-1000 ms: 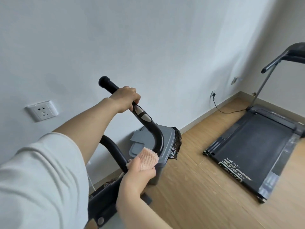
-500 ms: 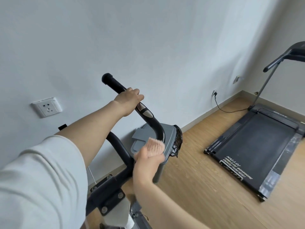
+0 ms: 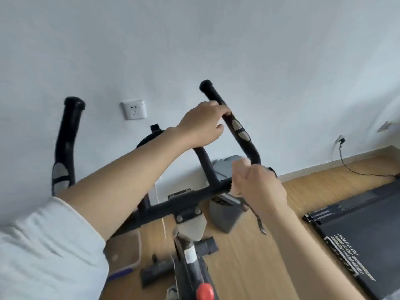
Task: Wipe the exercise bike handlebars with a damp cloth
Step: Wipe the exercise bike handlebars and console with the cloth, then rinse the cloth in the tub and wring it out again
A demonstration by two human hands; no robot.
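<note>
A wooden floor carried an exercise bike, a grey bin near the wall, a black treadmill at right, and a trailing cable.

matt black foam-like handlebars with grey plastic inserts; wood-grain floor; smooth painted wall; grey metal bracket.

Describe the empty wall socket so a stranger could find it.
Start at the pale wall behind the black exercise bike handlebars. Between the two upright bar ends sits a square white wall socket. Unlike the corded socket further right, nothing is plugged into it.
</note>
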